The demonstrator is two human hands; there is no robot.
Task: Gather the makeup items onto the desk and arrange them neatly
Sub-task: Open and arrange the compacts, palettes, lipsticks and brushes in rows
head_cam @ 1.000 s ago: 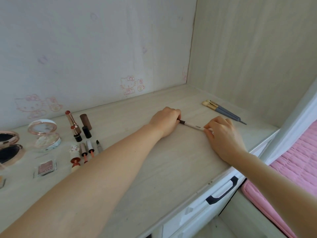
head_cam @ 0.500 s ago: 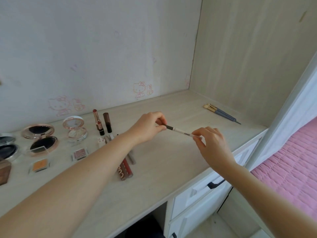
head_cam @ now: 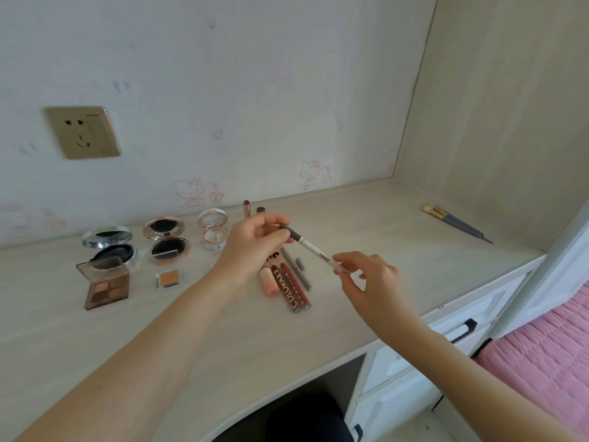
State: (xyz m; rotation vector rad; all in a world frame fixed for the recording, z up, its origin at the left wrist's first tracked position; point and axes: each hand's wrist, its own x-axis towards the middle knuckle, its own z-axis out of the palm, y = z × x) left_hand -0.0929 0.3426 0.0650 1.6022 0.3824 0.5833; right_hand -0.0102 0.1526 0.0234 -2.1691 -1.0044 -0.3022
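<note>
desk (head_cam: 366,218): I see compacts (head_cam: 166,240) grouped left, two brushes (head_cam: 452,221) well apart right | left hand (head_cam: 255,240) pinches dark end, right hand (head_cam: 373,275) pinches white end of nova pen (head_cam: 314,249), held above lip gloss tubes (head_cam: 293,288) | risk, my guess: one pinch slips, pen drops, rolls, knocks tubes askew

A pale desk (head_cam: 366,224) sits in a corner between a back wall (head_cam: 255,90) and a side panel (head_cam: 494,106) on the right. Open compacts (head_cam: 165,239), an eyeshadow palette (head_cam: 106,283) and a cluster of tubes (head_cam: 287,282) crowd its left and middle. Above the tubes, a left hand (head_cam: 251,247) and right hand (head_cam: 373,282) pinch a white pencil (head_cam: 314,250), blocking that approach. Open surface runs from the tubes to two brushes (head_cam: 455,223) near the panel, and along the front edge.
</note>
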